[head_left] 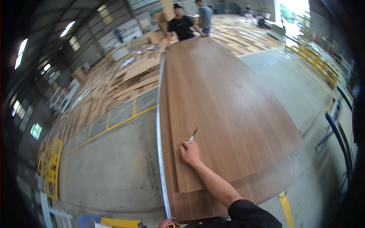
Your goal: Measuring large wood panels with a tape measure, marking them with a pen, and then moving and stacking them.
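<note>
Well, tape (160, 140): I see it paid out from 6 o'clock to near 12, along the 9 o'clock edge of the lower panel (270, 180); I'd keep it taut and flat there, since a sag or slant would spoil the reading.
Case (171, 225): at 6 o'clock, clasped in my left hand (164, 223), which the frame partly cuts off; I'd hold it square and not let it creep.
Top panel (228, 114): spread from the centre toward 12 and 4 o'clock, lying on the lower panel, its long side set in from the tape at the 6 o'clock end.
Pen (194, 134): pinched in my right hand (190, 152), off centre toward 6 o'clock, dark end aimed at 1; from this distance I cannot tell whether it touches wood. I'd mark only with the tape settled, sighting straight down.
Hands: well apart, each closed on its own tool.
Far end: a co-worker (183, 28) stands at 12 o'clock, one arm toward the corner by the tape; whether it is pinned there I can't make out, so I'd ask before reading.
</note>
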`<state>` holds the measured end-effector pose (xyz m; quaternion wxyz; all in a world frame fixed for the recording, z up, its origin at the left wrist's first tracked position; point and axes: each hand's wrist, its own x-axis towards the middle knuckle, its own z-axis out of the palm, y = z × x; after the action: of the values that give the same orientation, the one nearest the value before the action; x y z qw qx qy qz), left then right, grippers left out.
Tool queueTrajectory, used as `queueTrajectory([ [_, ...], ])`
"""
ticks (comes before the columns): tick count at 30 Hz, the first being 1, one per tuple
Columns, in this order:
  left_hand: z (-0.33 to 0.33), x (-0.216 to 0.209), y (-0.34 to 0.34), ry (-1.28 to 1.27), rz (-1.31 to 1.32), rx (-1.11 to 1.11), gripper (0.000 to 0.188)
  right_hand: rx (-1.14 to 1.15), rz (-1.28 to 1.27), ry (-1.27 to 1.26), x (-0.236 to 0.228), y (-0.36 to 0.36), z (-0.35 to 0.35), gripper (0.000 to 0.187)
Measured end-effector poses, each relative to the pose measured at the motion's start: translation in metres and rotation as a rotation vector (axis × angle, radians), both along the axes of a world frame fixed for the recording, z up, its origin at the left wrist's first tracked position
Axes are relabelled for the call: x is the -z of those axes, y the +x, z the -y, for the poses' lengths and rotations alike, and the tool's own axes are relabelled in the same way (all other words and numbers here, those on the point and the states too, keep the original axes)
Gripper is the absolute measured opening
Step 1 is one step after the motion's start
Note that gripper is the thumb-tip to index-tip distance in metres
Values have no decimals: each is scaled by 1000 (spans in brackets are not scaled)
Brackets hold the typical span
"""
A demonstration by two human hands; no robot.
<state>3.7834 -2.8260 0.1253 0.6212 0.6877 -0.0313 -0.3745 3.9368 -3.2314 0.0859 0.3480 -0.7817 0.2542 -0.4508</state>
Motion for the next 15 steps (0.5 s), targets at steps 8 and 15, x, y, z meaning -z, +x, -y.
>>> queueTrajectory([
  [8,-25,36,-31,109,-226,-116,43,-261,-506,70,-49,-17,-27,32],
  [15,-36,-15,-76,481,225,-107,29,-323,-416,-154,-6,39,-9,33],
])
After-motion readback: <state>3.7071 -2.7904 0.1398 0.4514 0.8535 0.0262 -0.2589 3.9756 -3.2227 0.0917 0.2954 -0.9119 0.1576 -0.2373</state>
